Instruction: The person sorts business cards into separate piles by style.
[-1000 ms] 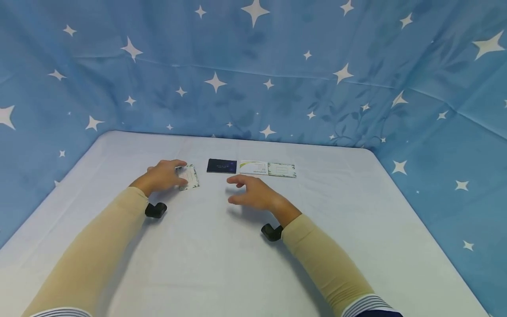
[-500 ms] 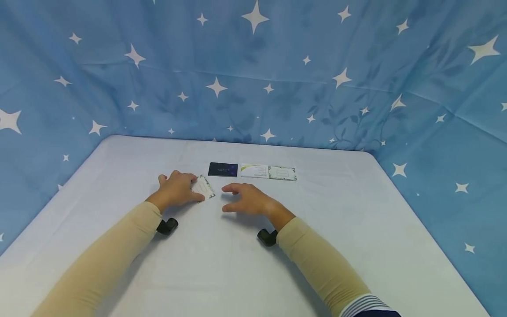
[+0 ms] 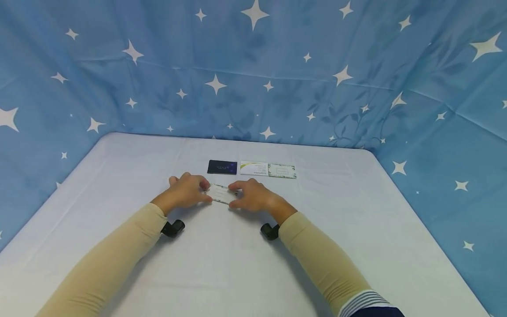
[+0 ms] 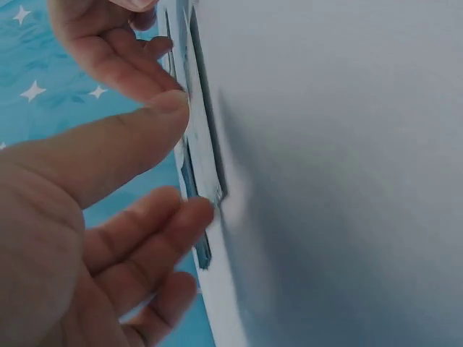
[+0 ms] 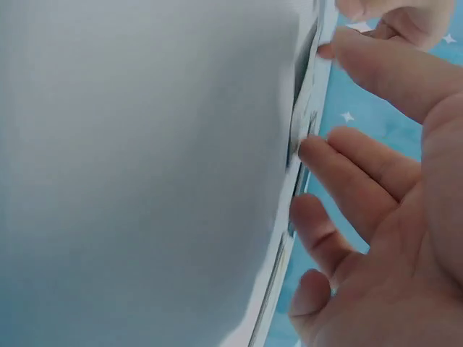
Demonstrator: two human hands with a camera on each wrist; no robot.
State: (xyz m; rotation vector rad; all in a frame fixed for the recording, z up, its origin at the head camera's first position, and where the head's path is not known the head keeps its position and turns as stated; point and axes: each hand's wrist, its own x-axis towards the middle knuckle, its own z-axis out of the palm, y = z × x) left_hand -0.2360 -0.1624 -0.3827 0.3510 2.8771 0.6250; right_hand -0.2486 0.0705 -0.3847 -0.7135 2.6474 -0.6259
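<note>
A white card with a leafy green border (image 3: pixel 221 193) lies level between my hands near the middle of the table. My left hand (image 3: pixel 186 190) holds its left end, thumb at the near edge and fingers at the far one. At the right end my right hand (image 3: pixel 253 196) grips it the same way. Seen edge-on in the left wrist view, the card (image 4: pixel 202 130) runs between the thumb (image 4: pixel 155 134) and a fingertip. The right wrist view shows the card (image 5: pixel 302 108) slightly bowed, close over the white cloth.
Behind the hands, a dark blue card (image 3: pixel 222 167), a white card with a yellow-green curve (image 3: pixel 254 168) and another leafy-bordered card (image 3: pixel 282 171) lie in a row. A blue star-patterned curtain (image 3: pixel 253 79) hangs behind the white table (image 3: pixel 237 264).
My left hand has moved right with the leafy-bordered card, turning it from upright to lengthwise. My right hand, earlier apart from it, now grips its right end.
</note>
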